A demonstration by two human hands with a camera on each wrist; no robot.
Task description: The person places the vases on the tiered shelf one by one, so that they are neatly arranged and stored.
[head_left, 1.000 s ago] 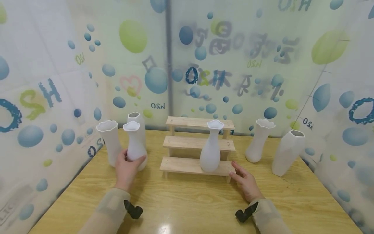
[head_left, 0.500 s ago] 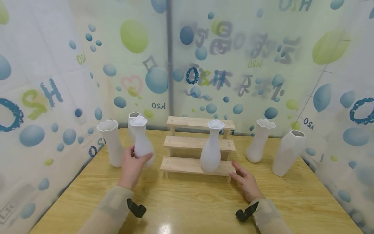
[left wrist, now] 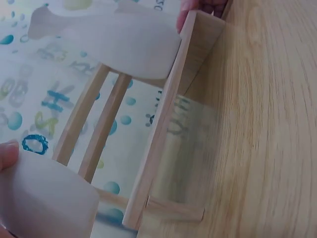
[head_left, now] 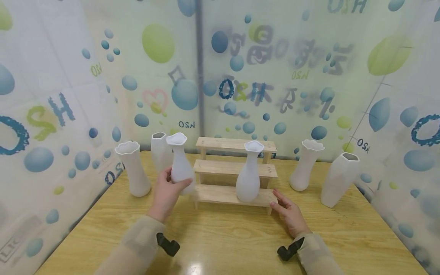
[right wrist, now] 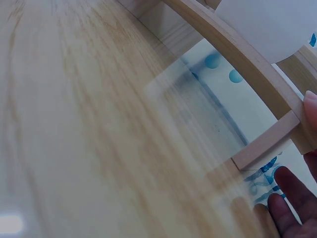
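My left hand [head_left: 166, 194] holds a white, bulb-bodied vase [head_left: 182, 166] by its lower body, thumb on the near side. In the left wrist view this vase [left wrist: 49, 193] is raised, its base apart from the lowest step of the wooden tiered stand [head_left: 216, 194]. A matching white vase [head_left: 247, 183] stands upright toward the right of that step. At the step's right end, my right hand [head_left: 290, 215] pinches the board between thumb and fingers. The right wrist view shows the thumb [right wrist: 311, 106] against the board's end and other fingers [right wrist: 292, 198] below it.
Left of the stand are a fluted-rim white vase [head_left: 134, 172] and a faceted white vase [head_left: 159, 154] behind it. Another fluted vase [head_left: 304, 168] and another faceted one [head_left: 338, 181] stand to the right. Patterned curtains [head_left: 275, 76] enclose the wooden table [head_left: 223, 236].
My left hand has carried the vase rightward, from in front of the faceted vase to the left end of the stand. My right hand keeps its place at the step's end.
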